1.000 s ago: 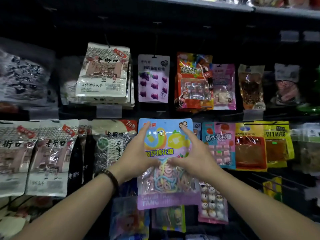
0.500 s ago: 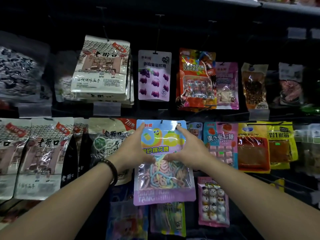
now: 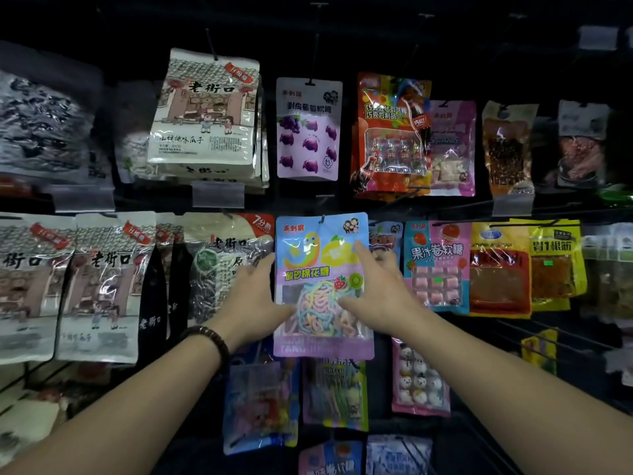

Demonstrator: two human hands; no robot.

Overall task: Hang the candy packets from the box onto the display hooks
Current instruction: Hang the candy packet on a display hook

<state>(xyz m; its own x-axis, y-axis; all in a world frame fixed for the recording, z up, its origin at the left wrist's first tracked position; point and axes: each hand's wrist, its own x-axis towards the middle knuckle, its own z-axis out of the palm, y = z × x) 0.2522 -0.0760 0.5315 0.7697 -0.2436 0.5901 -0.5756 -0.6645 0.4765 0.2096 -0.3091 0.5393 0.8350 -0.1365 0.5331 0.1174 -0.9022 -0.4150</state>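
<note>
Head view | candy packet (image 3: 322,258) hangs from middle-row hook (image 3: 322,219), between neighbouring packets | left hand (image 3: 253,296) pinches its left edge | right hand (image 3: 380,296) presses straight fingers on its front

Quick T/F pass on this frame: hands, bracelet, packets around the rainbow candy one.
1. The left hand and right hand both touch the rainbow candy packet. True.
2. The bead bracelet is on the right wrist. False: it is on the left wrist.
3. The grape gummy packet hangs below the rainbow candy packet. False: it hangs above it.
4. The pink strawberry packet hangs to its right. True.
</note>
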